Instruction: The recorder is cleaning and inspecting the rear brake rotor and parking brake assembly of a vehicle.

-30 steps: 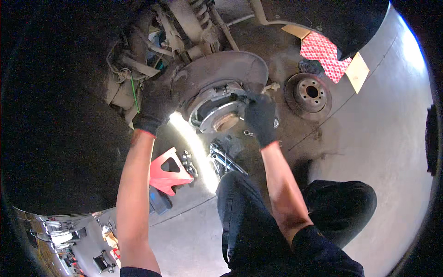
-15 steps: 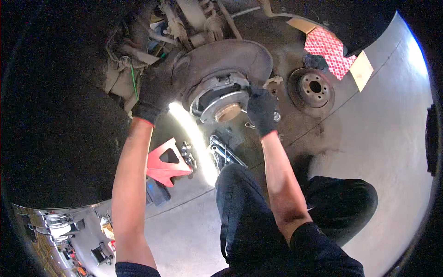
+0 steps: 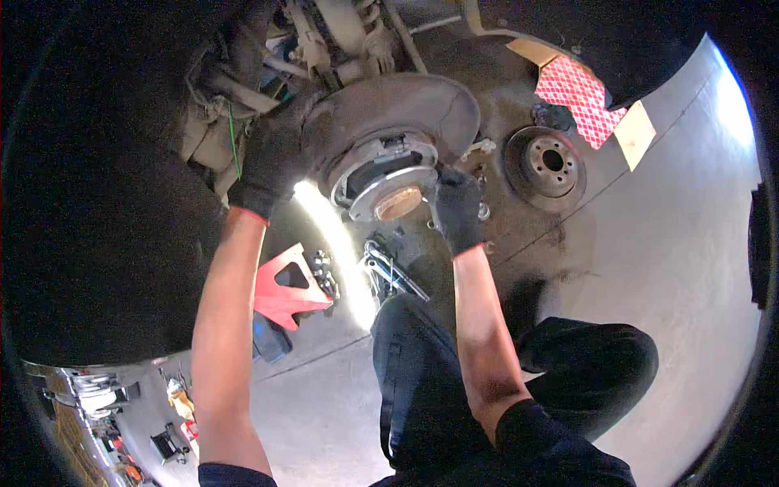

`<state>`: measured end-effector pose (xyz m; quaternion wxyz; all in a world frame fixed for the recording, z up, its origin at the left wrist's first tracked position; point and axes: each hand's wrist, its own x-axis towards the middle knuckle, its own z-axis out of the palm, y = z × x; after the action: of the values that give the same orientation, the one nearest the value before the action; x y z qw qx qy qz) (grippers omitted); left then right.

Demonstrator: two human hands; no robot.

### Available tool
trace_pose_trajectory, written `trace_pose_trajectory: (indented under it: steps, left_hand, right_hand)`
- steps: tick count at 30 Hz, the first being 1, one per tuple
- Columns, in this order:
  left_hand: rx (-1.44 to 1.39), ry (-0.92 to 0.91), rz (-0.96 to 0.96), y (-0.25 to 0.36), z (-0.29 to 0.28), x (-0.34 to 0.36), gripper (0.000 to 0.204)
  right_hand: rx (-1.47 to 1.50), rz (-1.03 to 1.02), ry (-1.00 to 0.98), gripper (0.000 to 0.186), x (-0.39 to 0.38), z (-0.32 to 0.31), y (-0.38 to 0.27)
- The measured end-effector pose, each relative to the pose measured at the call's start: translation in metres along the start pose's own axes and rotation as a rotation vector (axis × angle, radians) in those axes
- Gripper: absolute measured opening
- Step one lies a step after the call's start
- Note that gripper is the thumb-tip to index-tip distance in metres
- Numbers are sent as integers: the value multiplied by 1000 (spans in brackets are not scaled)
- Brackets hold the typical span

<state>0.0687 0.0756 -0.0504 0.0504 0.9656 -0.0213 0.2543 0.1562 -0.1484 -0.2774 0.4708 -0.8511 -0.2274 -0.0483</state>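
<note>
A brake backing plate surrounds the hub assembly with its exposed inner brake parts. My left hand, in a dark glove with a red cuff, reaches to the plate's left side; its fingers are lost in shadow. My right hand, gloved alike, is closed at the hub's right side, around something I cannot make out. Small metal rings show beside it, perhaps tool ends. A bright light bar lies below the hub.
Suspension arms fill the upper middle. A brake disc and checked cardboard box lie at right. A red stand, metal tools and a dark case are below. My bent knees occupy the lower right.
The scene stands higher in view than a second ago. My right hand has shifted slightly down and left at the hub since half a second ago; my left hand stays at the plate's left side.
</note>
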Motion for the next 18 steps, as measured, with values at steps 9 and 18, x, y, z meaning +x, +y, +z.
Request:
trace_pose_trajectory:
  steps: [9,18]
  left_hand:
    - [62,52,101,5,-5,3,42]
    - [295,-189,125,9,-5,-1,47]
  right_hand:
    - [411,3,4,17,-16,66,43]
    - [331,-199,-723,36,-72,22,26]
